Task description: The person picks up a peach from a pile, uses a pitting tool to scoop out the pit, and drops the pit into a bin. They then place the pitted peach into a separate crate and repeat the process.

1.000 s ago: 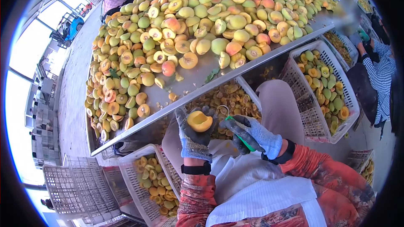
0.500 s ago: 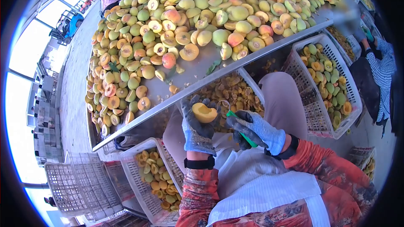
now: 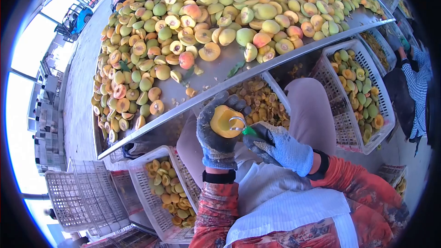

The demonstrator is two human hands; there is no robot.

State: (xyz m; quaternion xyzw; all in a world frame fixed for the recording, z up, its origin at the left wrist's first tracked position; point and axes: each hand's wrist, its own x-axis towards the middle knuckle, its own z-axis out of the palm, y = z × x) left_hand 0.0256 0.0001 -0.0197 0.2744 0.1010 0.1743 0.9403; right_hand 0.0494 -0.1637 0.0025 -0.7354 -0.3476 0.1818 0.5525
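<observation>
The looped tool [image 3: 249, 131] the right hand [image 3: 281, 146] clenches has reached the fruit half [image 3: 222, 122] the left hand [image 3: 216, 138] cups.

Beyond the left hand [image 3: 215, 134], the table [image 3: 215, 75] is bearing heaped fruit [image 3: 206, 36], many halved; a leaf [image 3: 235, 69] and a scrap [image 3: 190, 92] are lying nearer the hand.

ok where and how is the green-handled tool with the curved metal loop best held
Probably by its green handle, coming from the person's right, as the gloved blue-and-grey right hand does. The handle leads right, while the curved metal loop points left at the yellow fruit half in the gloved left hand; gripping there should leave the loop free.
</observation>
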